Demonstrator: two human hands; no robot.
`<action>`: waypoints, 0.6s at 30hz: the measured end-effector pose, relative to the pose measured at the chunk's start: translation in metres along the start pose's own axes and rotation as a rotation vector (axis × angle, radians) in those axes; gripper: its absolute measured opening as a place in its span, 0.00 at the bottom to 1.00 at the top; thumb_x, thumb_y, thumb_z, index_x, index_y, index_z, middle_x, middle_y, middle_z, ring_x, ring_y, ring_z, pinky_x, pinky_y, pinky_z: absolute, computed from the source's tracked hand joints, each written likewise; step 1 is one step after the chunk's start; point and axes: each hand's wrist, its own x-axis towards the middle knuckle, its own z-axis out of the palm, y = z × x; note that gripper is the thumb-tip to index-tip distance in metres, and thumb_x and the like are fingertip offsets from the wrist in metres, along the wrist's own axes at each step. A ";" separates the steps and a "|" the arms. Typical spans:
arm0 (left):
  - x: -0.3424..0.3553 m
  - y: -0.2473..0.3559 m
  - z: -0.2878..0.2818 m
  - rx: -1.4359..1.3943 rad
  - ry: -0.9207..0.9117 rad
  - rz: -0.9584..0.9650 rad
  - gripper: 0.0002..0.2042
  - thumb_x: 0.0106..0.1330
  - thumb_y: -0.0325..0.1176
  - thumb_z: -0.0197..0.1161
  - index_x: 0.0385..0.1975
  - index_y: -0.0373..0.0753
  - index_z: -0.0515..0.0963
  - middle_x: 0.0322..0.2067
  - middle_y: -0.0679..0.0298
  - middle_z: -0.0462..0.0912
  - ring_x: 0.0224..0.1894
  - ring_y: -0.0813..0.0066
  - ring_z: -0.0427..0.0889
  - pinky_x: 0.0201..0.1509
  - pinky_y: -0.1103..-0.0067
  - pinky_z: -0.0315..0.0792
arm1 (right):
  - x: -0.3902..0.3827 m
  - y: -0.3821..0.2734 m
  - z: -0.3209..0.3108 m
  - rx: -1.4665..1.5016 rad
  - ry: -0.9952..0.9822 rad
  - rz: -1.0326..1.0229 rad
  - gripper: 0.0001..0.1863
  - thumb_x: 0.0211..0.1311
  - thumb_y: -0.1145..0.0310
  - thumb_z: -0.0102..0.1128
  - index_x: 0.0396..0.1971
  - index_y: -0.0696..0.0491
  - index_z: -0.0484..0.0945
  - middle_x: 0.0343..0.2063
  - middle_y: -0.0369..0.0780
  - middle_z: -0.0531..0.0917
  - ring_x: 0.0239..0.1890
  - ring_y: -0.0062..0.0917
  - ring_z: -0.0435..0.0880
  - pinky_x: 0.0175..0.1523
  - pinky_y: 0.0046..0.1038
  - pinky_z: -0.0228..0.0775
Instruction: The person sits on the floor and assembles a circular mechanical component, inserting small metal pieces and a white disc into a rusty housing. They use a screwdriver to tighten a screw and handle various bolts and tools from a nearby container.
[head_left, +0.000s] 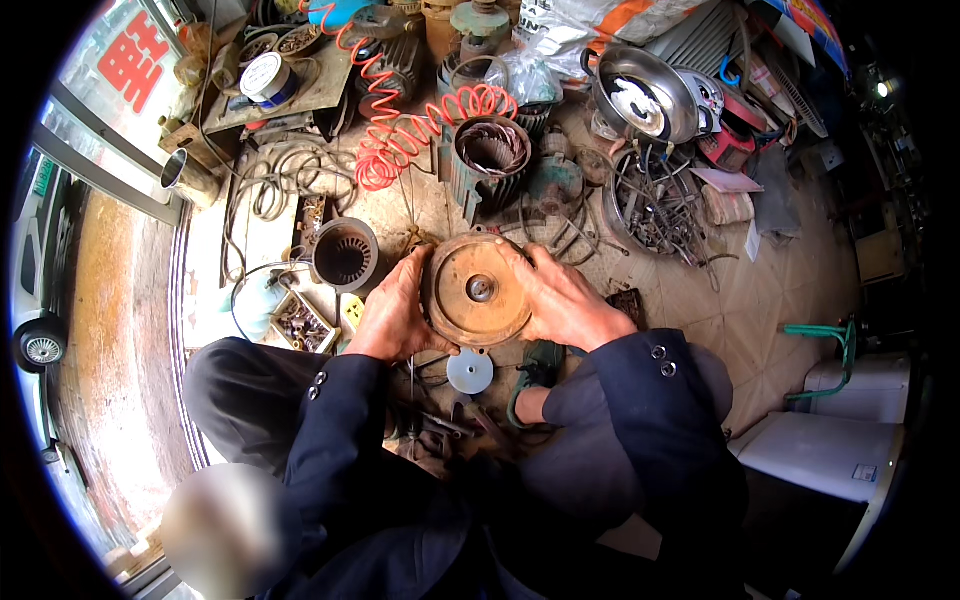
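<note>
Between my two hands is a rusty, brown, round metal cover [455, 305] with a raised rim and a bolt-like shaft end at its centre. My left hand [392, 312] wraps around its left edge. On the opposite edge, my right hand [568, 300] presses with the fingers along the rim. Below the cover, a small pale grey disc [470, 371] with a centre hole shows between my feet. Just left of my left hand stands a dark hollow cylinder [346, 256] with slots inside. Beyond the cover is a finned motor housing [490, 165] with reddish windings inside.
A tray of small metal parts [304, 322] sits by my left knee. A red coiled hose [385, 160] hangs at the back. Right of centre are a bowl of tools [655, 205] and a steel pan [645, 95]. White box-like appliances [825, 452] stand at the right.
</note>
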 end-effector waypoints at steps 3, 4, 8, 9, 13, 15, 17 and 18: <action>-0.004 0.004 -0.003 0.078 -0.003 -0.002 0.68 0.22 0.46 0.93 0.72 0.31 0.60 0.63 0.46 0.76 0.67 0.45 0.75 0.70 0.65 0.71 | 0.001 -0.004 0.001 -0.057 -0.006 0.003 0.66 0.38 0.70 0.86 0.79 0.49 0.51 0.58 0.58 0.71 0.52 0.55 0.82 0.57 0.46 0.79; -0.004 0.012 -0.005 0.131 -0.002 -0.002 0.68 0.23 0.46 0.93 0.72 0.31 0.60 0.63 0.46 0.76 0.67 0.45 0.75 0.70 0.65 0.71 | -0.001 -0.002 0.003 -0.078 0.021 -0.014 0.66 0.38 0.70 0.86 0.79 0.50 0.52 0.58 0.59 0.71 0.52 0.55 0.82 0.57 0.46 0.80; -0.008 0.027 -0.010 0.271 0.016 0.021 0.66 0.26 0.45 0.92 0.71 0.30 0.61 0.63 0.45 0.76 0.67 0.44 0.74 0.70 0.64 0.71 | -0.003 0.003 0.010 -0.133 0.106 -0.075 0.64 0.38 0.71 0.85 0.78 0.51 0.54 0.59 0.60 0.71 0.52 0.55 0.82 0.56 0.46 0.80; -0.007 0.028 -0.010 0.260 0.012 0.012 0.66 0.25 0.45 0.92 0.72 0.30 0.60 0.63 0.45 0.76 0.67 0.44 0.74 0.70 0.64 0.71 | -0.003 0.003 0.010 -0.143 0.123 -0.084 0.64 0.38 0.71 0.85 0.78 0.51 0.55 0.59 0.60 0.71 0.52 0.54 0.82 0.56 0.46 0.80; -0.008 0.019 -0.009 0.233 0.015 0.029 0.68 0.24 0.44 0.92 0.73 0.30 0.59 0.64 0.44 0.74 0.68 0.44 0.73 0.71 0.64 0.70 | 0.000 0.003 0.007 -0.100 0.095 -0.093 0.64 0.38 0.71 0.85 0.78 0.51 0.55 0.59 0.60 0.72 0.51 0.55 0.83 0.55 0.46 0.80; -0.008 0.015 -0.008 0.232 0.009 0.036 0.68 0.24 0.44 0.92 0.73 0.30 0.58 0.65 0.44 0.73 0.68 0.44 0.73 0.72 0.64 0.69 | -0.001 -0.001 0.003 -0.074 0.042 -0.047 0.64 0.38 0.71 0.85 0.78 0.51 0.54 0.59 0.60 0.72 0.51 0.55 0.83 0.55 0.46 0.81; -0.006 0.020 -0.006 0.235 -0.016 0.014 0.69 0.25 0.44 0.92 0.74 0.30 0.57 0.66 0.43 0.73 0.69 0.45 0.72 0.72 0.64 0.69 | -0.003 0.002 0.004 -0.069 0.060 -0.052 0.65 0.38 0.71 0.85 0.78 0.51 0.52 0.60 0.61 0.71 0.50 0.56 0.84 0.55 0.46 0.81; -0.007 0.020 -0.006 0.218 -0.017 0.020 0.69 0.25 0.44 0.92 0.74 0.30 0.57 0.66 0.43 0.72 0.69 0.45 0.72 0.73 0.64 0.69 | -0.004 0.002 0.005 -0.066 0.069 -0.057 0.66 0.38 0.71 0.85 0.78 0.51 0.52 0.60 0.61 0.71 0.50 0.56 0.84 0.55 0.46 0.81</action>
